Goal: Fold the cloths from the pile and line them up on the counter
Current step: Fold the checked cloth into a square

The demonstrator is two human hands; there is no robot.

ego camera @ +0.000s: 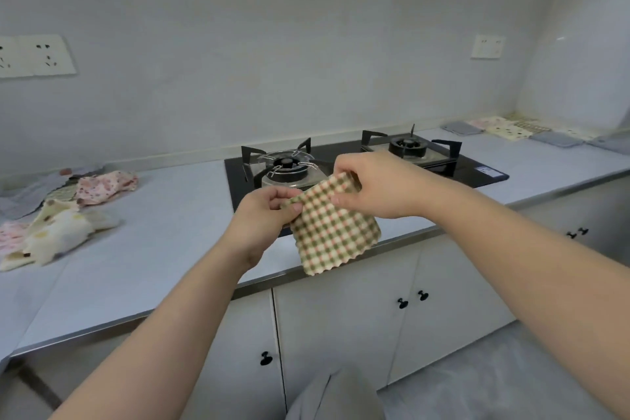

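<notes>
From my head view, I've got the checked cloth (335,225) up in the air in front of me, over the desk's (163,235) front edge and just ahead of the stove (361,164). My left hand (264,218) is pinching its left top corner between thumb and fingers. My right hand (375,186) is pinching the right top corner, a bit higher, so the top edge slants up to the right. The cloth hangs down from both grips, its wavy bottom edge loose in front of the cabinet doors (341,317).

Off to my left the pile (64,215) lies on the desk, crumpled: a pink flowered cloth on top at the back, a cream spotted one nearer me, grey ones behind.

Far right, near the corner of the wall, a row of cloths (511,129) lies flat on the desk, grey ones and cream patterned ones side by side. How each is folded I cannot tell from here.

Two burners on the stove, both bare. Wall sockets (34,56) sit above the pile.
</notes>
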